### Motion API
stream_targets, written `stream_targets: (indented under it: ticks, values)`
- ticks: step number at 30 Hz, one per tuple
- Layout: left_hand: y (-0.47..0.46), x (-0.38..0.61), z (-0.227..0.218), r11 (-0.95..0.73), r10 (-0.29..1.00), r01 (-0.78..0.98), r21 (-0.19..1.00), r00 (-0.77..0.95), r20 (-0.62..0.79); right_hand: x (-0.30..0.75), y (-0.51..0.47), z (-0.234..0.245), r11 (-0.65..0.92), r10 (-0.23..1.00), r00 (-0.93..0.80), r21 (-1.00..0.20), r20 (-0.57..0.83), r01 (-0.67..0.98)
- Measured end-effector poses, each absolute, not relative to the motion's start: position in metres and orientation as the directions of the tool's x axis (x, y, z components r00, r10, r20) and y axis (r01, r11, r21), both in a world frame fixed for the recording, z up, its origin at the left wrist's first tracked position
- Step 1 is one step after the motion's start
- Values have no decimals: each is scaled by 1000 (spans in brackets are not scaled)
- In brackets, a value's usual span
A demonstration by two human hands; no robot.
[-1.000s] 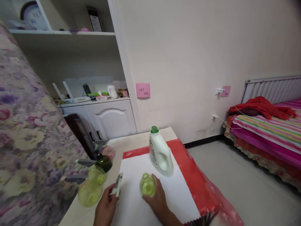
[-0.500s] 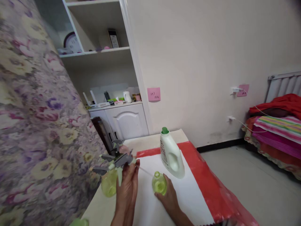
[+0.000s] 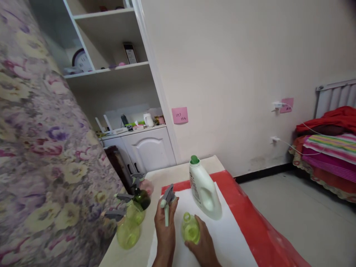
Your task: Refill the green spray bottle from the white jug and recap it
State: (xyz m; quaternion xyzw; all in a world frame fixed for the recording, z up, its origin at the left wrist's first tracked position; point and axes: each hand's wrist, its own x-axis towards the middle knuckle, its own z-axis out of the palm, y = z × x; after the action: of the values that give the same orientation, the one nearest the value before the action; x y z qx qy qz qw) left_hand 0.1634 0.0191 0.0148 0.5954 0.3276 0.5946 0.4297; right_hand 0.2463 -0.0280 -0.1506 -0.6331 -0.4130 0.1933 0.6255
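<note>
My left hand (image 3: 165, 230) is closed around a grey and pale-green spray nozzle (image 3: 168, 200), raised over the left side of the white sheet (image 3: 225, 237). With my right hand (image 3: 204, 241) I grip a small round yellow-green bottle (image 3: 190, 229); its neck is uncapped and tipped toward the far side. The nozzle and the bottle are apart. Behind the bottle stands a large pale-green detergent jug (image 3: 204, 189) with a green spout in its mouth. Several other spray bottles cluster at the left, among them a yellow-green one (image 3: 128, 233) and a dark green one (image 3: 142, 199).
The table has a red cover (image 3: 244, 215) under the sheet. A floral curtain (image 3: 50, 148) hangs close on the left. A white cabinet (image 3: 150, 148) and the wall stand behind, and a bed (image 3: 328, 152) is at the far right.
My left hand has moved right with the spray nozzle, away from the cluster of bottles and nearer the small bottle. The nozzle has turned. My view has shifted slightly.
</note>
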Motion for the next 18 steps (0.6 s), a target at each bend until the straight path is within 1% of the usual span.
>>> stream_targets:
  ticks: [5, 11, 14, 18]
  values:
    - [13, 167, 23, -436, 885, -103, 894, 129, 447, 246, -27, -149, 86, 773, 585, -954, 246, 287]
    - [5, 170, 36, -422, 884, -114, 900, 169, 436, 247, -25, -152, 96, 779, 575, -953, 251, 286]
    - [5, 172, 34, -419, 880, -107, 902, 196, 433, 248, -23, -153, 98, 774, 580, -953, 254, 287]
    - [9, 173, 20, -423, 878, -52, 904, 223, 424, 248, -23, -156, 104, 768, 583, -950, 264, 293]
